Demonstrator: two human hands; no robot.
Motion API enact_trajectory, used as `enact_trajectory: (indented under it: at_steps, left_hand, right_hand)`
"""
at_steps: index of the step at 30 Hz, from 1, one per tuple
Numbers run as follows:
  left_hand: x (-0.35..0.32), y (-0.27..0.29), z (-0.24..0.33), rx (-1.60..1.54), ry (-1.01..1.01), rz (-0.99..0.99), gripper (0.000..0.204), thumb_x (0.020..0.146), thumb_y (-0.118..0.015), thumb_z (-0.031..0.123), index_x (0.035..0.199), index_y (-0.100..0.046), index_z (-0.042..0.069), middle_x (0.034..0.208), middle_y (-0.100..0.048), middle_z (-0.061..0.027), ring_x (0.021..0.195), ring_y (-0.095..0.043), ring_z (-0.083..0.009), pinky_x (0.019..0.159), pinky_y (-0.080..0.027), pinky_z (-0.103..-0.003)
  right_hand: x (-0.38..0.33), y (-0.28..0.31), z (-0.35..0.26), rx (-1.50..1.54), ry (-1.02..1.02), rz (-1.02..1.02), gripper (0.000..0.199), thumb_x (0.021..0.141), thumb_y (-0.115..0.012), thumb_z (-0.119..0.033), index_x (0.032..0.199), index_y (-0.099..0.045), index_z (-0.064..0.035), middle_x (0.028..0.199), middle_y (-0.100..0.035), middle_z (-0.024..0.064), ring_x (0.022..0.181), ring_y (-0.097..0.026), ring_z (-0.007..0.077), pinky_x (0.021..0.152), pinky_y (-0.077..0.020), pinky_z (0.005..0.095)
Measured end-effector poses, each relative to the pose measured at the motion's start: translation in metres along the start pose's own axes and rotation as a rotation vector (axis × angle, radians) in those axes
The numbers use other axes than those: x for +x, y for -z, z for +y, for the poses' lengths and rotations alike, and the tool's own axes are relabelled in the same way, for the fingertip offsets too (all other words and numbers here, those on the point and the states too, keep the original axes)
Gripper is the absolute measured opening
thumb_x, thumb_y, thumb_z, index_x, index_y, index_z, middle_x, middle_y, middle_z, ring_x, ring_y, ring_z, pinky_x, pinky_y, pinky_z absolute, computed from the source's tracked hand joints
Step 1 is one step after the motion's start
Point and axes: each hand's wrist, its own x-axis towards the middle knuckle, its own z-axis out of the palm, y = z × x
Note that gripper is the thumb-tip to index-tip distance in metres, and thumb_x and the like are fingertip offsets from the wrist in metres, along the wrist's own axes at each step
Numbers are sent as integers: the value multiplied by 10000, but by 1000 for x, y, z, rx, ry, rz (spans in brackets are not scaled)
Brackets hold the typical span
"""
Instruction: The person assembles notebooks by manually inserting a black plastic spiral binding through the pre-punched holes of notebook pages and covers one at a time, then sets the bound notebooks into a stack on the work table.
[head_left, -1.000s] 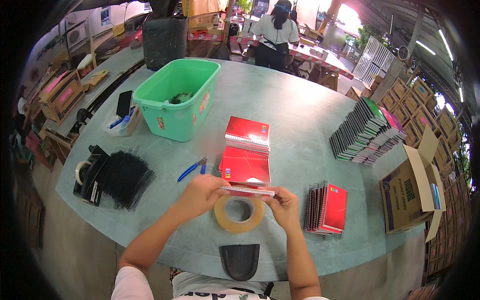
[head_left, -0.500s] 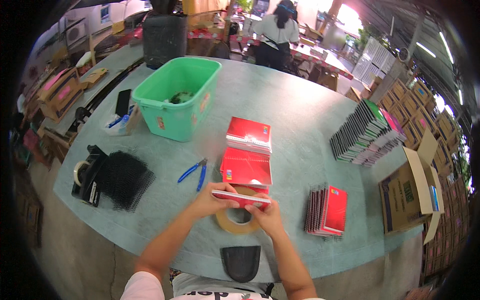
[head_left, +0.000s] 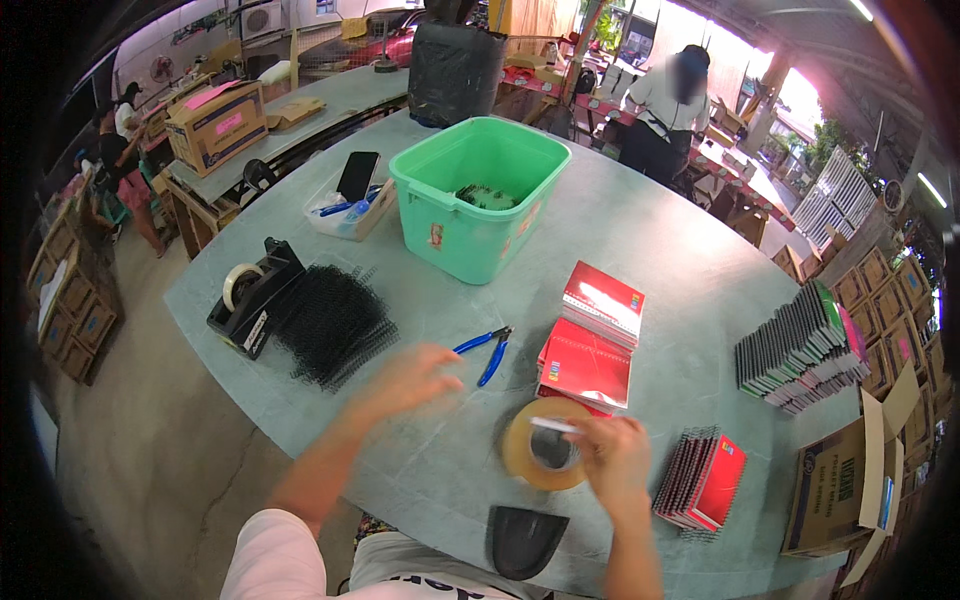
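My right hand (head_left: pixel 612 455) grips a thin notebook (head_left: pixel 553 425), seen almost edge-on as a narrow white strip, above a large roll of tan tape (head_left: pixel 520 462). Empty and slightly blurred, my left hand (head_left: pixel 415 378) reaches out over the table with its fingers stretched. It is between the blue-handled pliers (head_left: pixel 492 355) and a pile of black spiral binding coils (head_left: pixel 335 325). Beyond the tape lie stacked red notebooks (head_left: pixel 590 365), with another red stack (head_left: pixel 602 298) behind them. Red notebooks with black coils (head_left: pixel 705 480) stand to the right of my right hand.
A black tape dispenser (head_left: pixel 255 300) sits left of the coils. Behind are a green bin (head_left: pixel 470 245) and a small tray (head_left: pixel 350 222) with a phone. Rightward stand piled notebooks (head_left: pixel 800 345) and an open carton (head_left: pixel 830 490). A black pad (head_left: pixel 525 540) lies at the near edge.
My left hand has let go of the notebook and moved left toward the coils. My right hand keeps the notebook. The view has turned left.
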Motion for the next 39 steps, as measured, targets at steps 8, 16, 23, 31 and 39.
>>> enact_trajectory:
  at_steps: [8, 16, 23, 31, 39]
  left_hand:
    - [-31, 0, -61, 505, 354, 238, 262, 805, -659, 242, 954, -622, 30, 925, -570, -130, 891, -581, -333, 775, -465, -429]
    - [-15, 0, -47, 340, 237, 468, 225, 859, -598, 178, 1027, -575, 31, 887, -571, -150, 838, -586, -330, 718, -465, -424]
    - [-6, -22, 45, -186, -44, 125, 187, 887, -572, 189, 987, -591, 32, 890, -620, -141, 813, -602, -317, 698, -476, -387]
    - [1, -37, 91, -222, -82, 148, 186, 885, -600, 193, 949, -607, 18, 807, -621, -136, 656, -602, -228, 597, -471, -322]
    - [5, -30, 95, -283, -3, 77, 205, 916, -552, 208, 894, -601, 10, 641, -597, -100, 589, -601, -218, 556, -464, -330]
  right_hand:
    - [17, -10, 15, 11, -160, -46, 123, 728, -681, -131, 849, -685, -110, 830, -669, 46, 846, -628, 242, 732, -463, 372]
    - [22, -19, 12, -53, -146, -88, 152, 760, -667, -181, 898, -679, -119, 845, -669, 48, 836, -627, 227, 706, -454, 383]
    - [18, -23, 9, 42, -117, 71, 171, 774, -660, -168, 940, -664, -126, 869, -674, 47, 834, -625, 222, 738, -442, 381]
    - [21, -27, 2, 118, -27, 128, 149, 786, -639, -144, 932, -658, -121, 807, -662, 44, 787, -632, 219, 719, -454, 358]
    - [20, -33, 1, 117, -49, 114, 159, 772, -655, -137, 929, -680, -142, 800, -665, 25, 763, -626, 204, 713, -443, 345]
